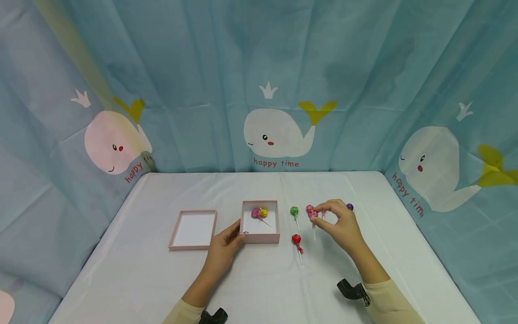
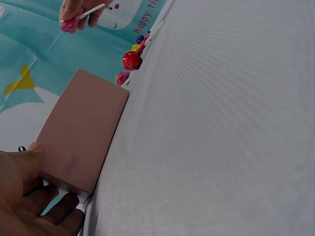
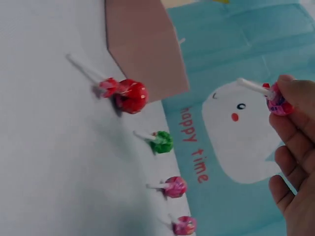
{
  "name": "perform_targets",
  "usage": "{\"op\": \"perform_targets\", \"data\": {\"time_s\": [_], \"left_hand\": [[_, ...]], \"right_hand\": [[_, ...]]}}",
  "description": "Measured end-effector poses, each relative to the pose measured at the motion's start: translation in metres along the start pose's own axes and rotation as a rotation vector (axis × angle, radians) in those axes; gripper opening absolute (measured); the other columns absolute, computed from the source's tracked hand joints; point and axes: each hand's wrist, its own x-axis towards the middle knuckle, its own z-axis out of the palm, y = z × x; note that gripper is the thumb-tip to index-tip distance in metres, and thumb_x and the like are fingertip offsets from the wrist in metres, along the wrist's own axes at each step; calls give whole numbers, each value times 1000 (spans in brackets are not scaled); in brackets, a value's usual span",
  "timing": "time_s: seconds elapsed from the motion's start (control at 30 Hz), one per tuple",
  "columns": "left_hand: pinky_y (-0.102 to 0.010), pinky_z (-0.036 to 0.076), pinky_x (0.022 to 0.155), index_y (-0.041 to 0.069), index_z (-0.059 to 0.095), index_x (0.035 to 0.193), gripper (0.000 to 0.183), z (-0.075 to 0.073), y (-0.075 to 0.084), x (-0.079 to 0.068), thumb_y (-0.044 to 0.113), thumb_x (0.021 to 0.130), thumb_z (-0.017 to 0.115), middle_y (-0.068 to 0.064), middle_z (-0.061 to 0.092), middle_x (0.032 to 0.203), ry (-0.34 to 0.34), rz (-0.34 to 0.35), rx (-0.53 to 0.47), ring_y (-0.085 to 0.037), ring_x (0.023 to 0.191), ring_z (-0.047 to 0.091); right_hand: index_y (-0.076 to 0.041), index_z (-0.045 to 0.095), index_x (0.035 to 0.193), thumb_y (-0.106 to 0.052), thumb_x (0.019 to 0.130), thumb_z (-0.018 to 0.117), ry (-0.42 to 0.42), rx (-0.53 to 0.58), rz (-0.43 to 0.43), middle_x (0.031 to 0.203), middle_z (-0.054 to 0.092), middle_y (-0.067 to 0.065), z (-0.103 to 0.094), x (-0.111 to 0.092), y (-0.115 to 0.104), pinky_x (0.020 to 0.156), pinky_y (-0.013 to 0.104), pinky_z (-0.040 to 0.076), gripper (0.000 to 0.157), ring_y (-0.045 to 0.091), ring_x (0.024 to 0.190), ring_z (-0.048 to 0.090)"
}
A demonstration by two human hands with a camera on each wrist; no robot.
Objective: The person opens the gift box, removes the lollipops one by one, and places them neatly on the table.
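My left hand (image 1: 221, 252) grips the left side of an open pink box (image 1: 260, 238), its thumb at the front corner. Inside the box lie a pink lollipop (image 1: 256, 213) and a yellow lollipop (image 1: 264, 212); a small bluish bit shows at its near left corner. Between thumb and fingertips, my right hand (image 1: 341, 227) pinches a pink and purple lollipop (image 3: 279, 101) by its wrapped head, raised above the table, with the white stick pointing away from the palm. Below and beside it on the cloth are a red lollipop (image 1: 296, 238), a green lollipop (image 1: 294, 210) and pink ones.
A shallow pink-edged lid (image 1: 193, 247) lies left of the box, white inside facing up. Beyond the right hand sits a purple lollipop (image 1: 350, 206), partly covered by it. Blue curtains (image 1: 194, 126) with printed whales enclose the white-clothed table at the back and sides.
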Motion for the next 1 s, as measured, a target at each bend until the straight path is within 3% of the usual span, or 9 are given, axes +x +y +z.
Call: {"op": "perform_targets", "data": {"time_s": [0.13, 0.37, 0.67, 0.8, 1.0], "left_hand": [[-37, 48, 110, 5, 55, 147, 52, 1, 16, -6, 10, 97, 70, -10, 56, 149, 6, -12, 3, -30, 137, 55], [-38, 48, 110, 7, 55, 147, 52, 2, 16, -7, 12, 97, 71, -9, 57, 149, 19, -15, 23, -29, 137, 55], [-35, 50, 108, 4, 55, 146, 52, 2, 19, -9, 9, 97, 71, -12, 58, 147, 24, 7, 18, -31, 135, 57], [-34, 50, 107, 2, 55, 146, 52, 2, 12, -6, 7, 97, 70, -15, 58, 147, 21, 11, -4, -33, 135, 57], [-33, 50, 108, 7, 54, 148, 54, 1, -9, 1, 15, 97, 72, -11, 57, 149, 8, 11, 2, -29, 135, 57]], "right_hand": [[-28, 77, 103, -27, 82, 89, -12, 15, 36, 108, 68, -10, 1, -9, 10, 89, 20, 48, 24, 5, 109, 56], [-26, 77, 101, -20, 81, 90, -24, 47, 19, 103, 72, -9, 6, -14, 27, 93, 22, 45, 24, 8, 107, 56], [-25, 76, 100, -22, 82, 89, -88, 32, 37, 105, 72, -10, 9, -20, 40, 92, 22, 47, 22, 6, 108, 55], [-25, 76, 100, -24, 83, 88, -111, 29, 64, 105, 72, -10, 11, -22, 46, 94, 31, 50, 21, 6, 108, 56], [-26, 77, 101, -31, 83, 87, -136, 33, 128, 105, 69, -9, 11, -25, 51, 95, 48, 51, 21, 11, 106, 58]]}}
